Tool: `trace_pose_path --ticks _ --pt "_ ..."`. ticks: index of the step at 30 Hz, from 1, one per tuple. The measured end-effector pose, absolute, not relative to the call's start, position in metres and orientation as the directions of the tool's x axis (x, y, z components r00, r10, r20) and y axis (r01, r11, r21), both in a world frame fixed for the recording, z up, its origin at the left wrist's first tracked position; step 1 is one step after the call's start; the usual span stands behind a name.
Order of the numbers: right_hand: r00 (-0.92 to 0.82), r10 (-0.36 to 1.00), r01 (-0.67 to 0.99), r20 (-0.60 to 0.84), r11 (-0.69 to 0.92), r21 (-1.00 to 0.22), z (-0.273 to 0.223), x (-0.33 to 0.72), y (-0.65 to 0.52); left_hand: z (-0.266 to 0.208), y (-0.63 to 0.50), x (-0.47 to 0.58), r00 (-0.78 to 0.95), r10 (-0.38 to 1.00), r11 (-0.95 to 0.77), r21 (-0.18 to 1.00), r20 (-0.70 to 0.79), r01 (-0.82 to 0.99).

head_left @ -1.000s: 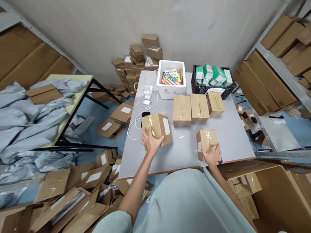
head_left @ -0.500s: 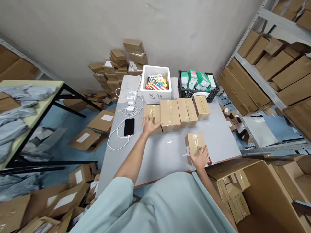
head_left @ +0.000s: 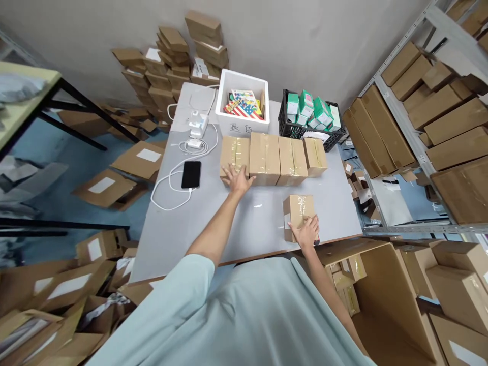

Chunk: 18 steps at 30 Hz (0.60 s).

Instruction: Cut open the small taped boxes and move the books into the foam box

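My left hand (head_left: 238, 180) lies with fingers spread on the front of a taped cardboard box (head_left: 233, 152), the leftmost in a row. Beside it stand a larger taped box (head_left: 264, 155), another taped box (head_left: 292, 157) and a smaller box (head_left: 314, 155) at the right end. Near the front edge of the table, my right hand (head_left: 306, 234) rests with fingers apart against a separate small taped box (head_left: 298, 207), which has a white label on its left side. A small red and black object (head_left: 317, 241), partly hidden, sits by that hand.
On the grey table (head_left: 247, 231) are a phone (head_left: 191, 174) on a white cable, a power strip (head_left: 198, 125), a white foam box (head_left: 244, 124) and a black crate (head_left: 293, 129) of green-and-white boxes. A large open carton (head_left: 394, 284) stands right; shelving (head_left: 406, 129) rises beyond.
The camera view has shifted, so the table sits higher and further left. Both hands remain at the same boxes. My left fingers lie a little flatter; the boxes keep their arrangement.
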State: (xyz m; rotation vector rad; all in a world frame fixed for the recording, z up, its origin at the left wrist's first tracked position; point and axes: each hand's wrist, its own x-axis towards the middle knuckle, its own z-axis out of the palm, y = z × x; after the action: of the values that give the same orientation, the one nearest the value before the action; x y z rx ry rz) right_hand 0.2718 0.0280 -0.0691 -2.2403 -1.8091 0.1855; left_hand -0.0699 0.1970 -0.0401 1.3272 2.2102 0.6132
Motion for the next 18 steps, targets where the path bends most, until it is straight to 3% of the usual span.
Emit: trace_pose_path --ticks 5,7,11,15,18 --pt "0.223 0.974 0.951 -0.04 -0.226 -0.21 -0.057 0.264 0.036 -0.064 0.136 -0.052 -0.379 0.923 0.319 0.695 -0.073 0.644" --pt "0.148 0.988 0.972 -0.039 -0.153 -0.178 -0.052 0.254 0.033 -0.079 0.086 -0.04 -0.281 0.952 0.275 0.736 -0.119 0.618" --pt "-0.25 0.96 0.956 -0.123 0.225 -0.187 -0.044 0.227 0.018 -0.101 -0.003 -0.035 -0.228 0.939 0.337 0.827 -0.258 0.451" --pt "-0.66 0.726 0.741 -0.191 0.588 -0.325 -0.042 0.198 0.011 -0.099 -0.046 -0.055 -0.262 0.916 0.383 0.852 -0.303 0.356" --pt "-0.807 0.563 0.577 -0.177 0.691 -0.434 -0.044 0.181 0.018 -0.095 -0.054 -0.073 -0.225 0.933 0.338 0.9 -0.281 0.275"
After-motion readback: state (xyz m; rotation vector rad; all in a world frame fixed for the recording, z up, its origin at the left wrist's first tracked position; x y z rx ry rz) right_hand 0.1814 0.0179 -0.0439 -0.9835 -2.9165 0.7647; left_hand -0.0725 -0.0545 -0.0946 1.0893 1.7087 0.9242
